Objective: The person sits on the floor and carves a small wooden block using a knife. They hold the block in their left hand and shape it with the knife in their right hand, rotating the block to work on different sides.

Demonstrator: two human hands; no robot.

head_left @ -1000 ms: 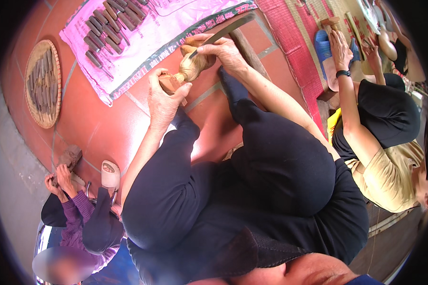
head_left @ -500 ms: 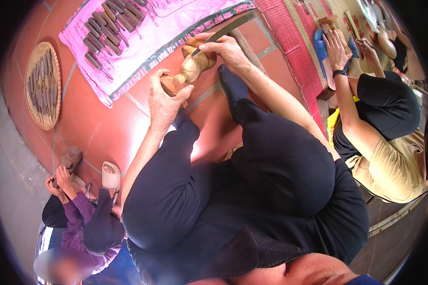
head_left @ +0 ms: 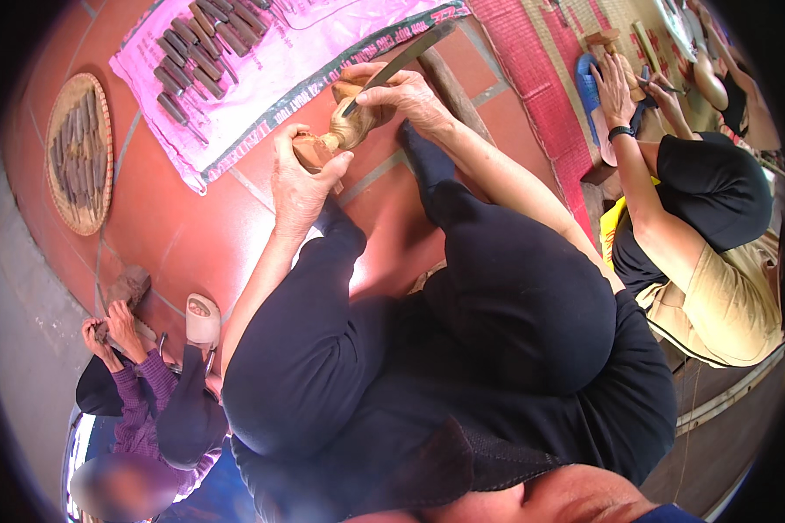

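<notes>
A pale, rounded wooden carving [head_left: 351, 125] with a squared block end is held over the tiled floor between my bare feet-side and the cloth. My left hand [head_left: 303, 179] is closed round its block end, thumb on the near side. In my right hand [head_left: 412, 98] is a long, flat, dark file [head_left: 410, 57], pinched near its lower part. The file's lower tip rests against the middle of the carving, and its other end sticks out to the upper right. Some right fingers also touch the carving's far end.
Several dark-handled chisels [head_left: 202, 48] lie on a pink sack [head_left: 235, 113] ahead. A round woven basket [head_left: 107, 187] at the left holds more tools. A wooden bar [head_left: 452, 94] lies past my right hand. Co-workers sit at the right [head_left: 715, 196] and lower left [head_left: 144, 383].
The file has slid a little down and left along the carving in my right hand. My left hand keeps its hold. The right co-worker's tool has changed its angle.
</notes>
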